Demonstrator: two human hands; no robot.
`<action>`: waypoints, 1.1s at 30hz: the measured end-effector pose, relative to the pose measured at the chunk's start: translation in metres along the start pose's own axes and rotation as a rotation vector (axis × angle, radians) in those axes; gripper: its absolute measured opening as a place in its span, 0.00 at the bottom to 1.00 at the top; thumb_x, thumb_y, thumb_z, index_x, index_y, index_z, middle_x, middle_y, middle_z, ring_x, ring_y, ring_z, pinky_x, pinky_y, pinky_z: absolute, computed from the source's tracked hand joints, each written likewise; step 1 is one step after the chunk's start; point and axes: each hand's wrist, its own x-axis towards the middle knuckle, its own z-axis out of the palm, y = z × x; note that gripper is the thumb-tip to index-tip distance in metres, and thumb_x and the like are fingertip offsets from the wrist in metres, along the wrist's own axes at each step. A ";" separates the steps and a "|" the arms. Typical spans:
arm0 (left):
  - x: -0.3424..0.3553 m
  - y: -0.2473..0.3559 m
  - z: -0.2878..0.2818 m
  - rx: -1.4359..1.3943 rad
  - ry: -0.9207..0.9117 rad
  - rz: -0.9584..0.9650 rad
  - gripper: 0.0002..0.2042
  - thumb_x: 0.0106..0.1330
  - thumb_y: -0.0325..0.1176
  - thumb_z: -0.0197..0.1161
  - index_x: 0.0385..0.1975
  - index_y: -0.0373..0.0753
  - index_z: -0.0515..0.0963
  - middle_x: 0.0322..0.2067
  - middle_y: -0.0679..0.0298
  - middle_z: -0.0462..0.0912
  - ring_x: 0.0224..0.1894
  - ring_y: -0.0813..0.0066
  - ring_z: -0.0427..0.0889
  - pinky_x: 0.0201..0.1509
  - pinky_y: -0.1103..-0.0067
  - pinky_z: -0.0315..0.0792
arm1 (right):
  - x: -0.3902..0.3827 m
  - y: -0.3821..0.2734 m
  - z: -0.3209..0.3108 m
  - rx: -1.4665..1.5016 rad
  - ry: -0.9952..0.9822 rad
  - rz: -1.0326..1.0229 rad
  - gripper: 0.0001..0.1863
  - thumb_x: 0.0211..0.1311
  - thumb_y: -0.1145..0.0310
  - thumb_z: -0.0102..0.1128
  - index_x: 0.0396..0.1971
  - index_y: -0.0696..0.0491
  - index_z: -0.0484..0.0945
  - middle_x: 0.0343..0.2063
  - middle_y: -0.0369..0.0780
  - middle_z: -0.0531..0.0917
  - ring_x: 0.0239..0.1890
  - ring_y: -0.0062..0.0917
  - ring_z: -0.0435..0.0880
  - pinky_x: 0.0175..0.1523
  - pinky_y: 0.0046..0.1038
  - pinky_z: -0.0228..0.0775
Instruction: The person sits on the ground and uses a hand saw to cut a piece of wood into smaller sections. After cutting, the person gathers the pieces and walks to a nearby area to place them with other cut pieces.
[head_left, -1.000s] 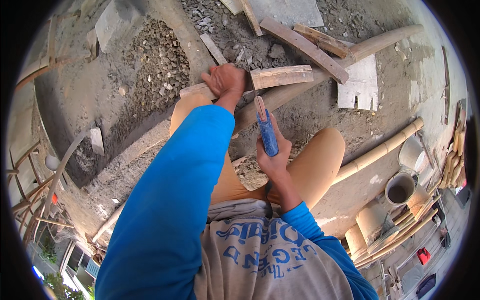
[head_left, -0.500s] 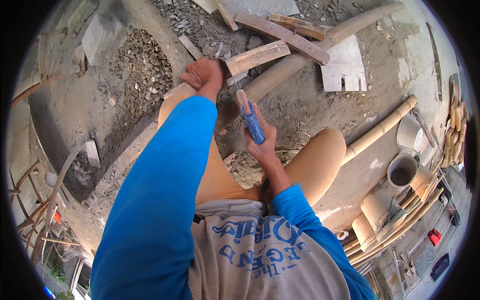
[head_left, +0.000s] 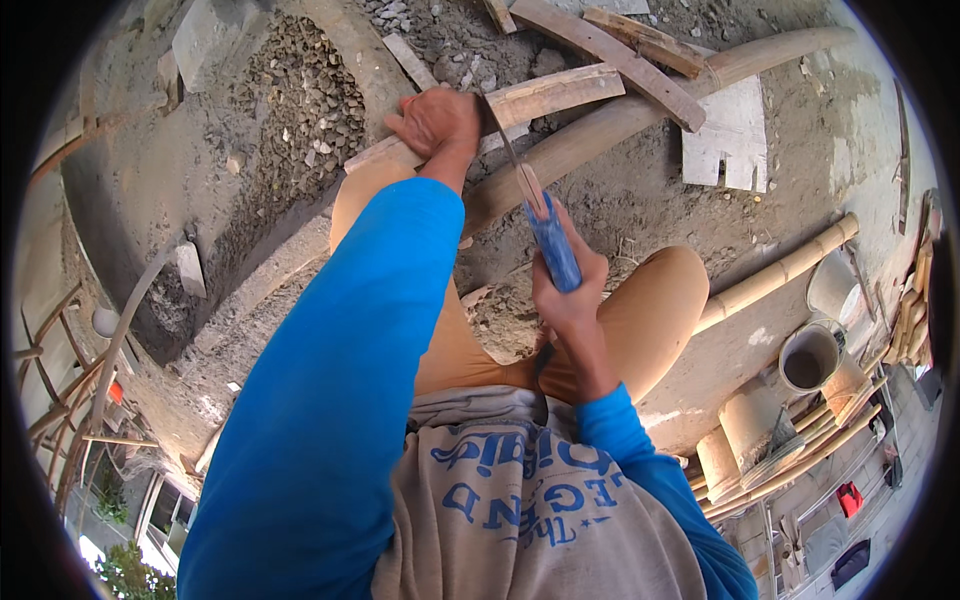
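My left hand (head_left: 437, 122) is clamped over a short wooden plank (head_left: 555, 93), pressing it down near its left part. Part of the plank passes out of sight beneath the hand. In my right hand (head_left: 572, 290) is a handsaw with a blue-wrapped handle (head_left: 553, 243), its fingers closed around the grip. The thin saw blade (head_left: 503, 130) meets the plank just right of my left hand. How deep the cut goes I cannot tell. Behind the plank, a thick bamboo pole (head_left: 570, 150) lies slantwise on the ground.
A brown timber (head_left: 610, 60) crosses the pole. Beyond it lies a notched pale board (head_left: 725, 135). Gravel (head_left: 310, 90) is heaped at the left. On the right are a thinner bamboo pole (head_left: 780, 272), a bucket (head_left: 808, 358) and stacked wood.
The saw and my right hand have drawn back toward me, away from my left hand, showing more blade. My left hand keeps hold of the plank. The whole view has shifted slightly.
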 end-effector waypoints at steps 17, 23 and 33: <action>-0.009 0.016 -0.123 -0.425 -0.221 -0.250 0.14 0.60 0.41 0.59 0.26 0.43 0.90 0.33 0.56 0.90 0.47 0.57 0.83 0.59 0.60 0.58 | -0.095 -0.014 -0.043 0.161 0.034 0.127 0.36 0.58 0.84 0.60 0.70 0.62 0.70 0.30 0.44 0.87 0.28 0.18 0.85 0.40 0.21 0.76; -0.003 0.022 -0.065 -0.284 -0.233 -0.133 0.22 0.82 0.55 0.43 0.28 0.49 0.73 0.23 0.69 0.78 0.32 0.74 0.79 0.46 0.72 0.72 | 0.004 0.004 0.005 0.015 0.000 -0.008 0.36 0.59 0.84 0.58 0.71 0.62 0.69 0.29 0.40 0.87 0.27 0.14 0.81 0.39 0.20 0.75; -0.001 0.025 -0.120 -0.444 -0.248 -0.259 0.15 0.63 0.45 0.60 0.27 0.43 0.90 0.33 0.58 0.89 0.48 0.58 0.82 0.59 0.59 0.58 | -0.008 0.041 0.002 0.066 0.076 -0.100 0.38 0.57 0.83 0.59 0.73 0.56 0.69 0.31 0.42 0.86 0.28 0.16 0.80 0.39 0.21 0.74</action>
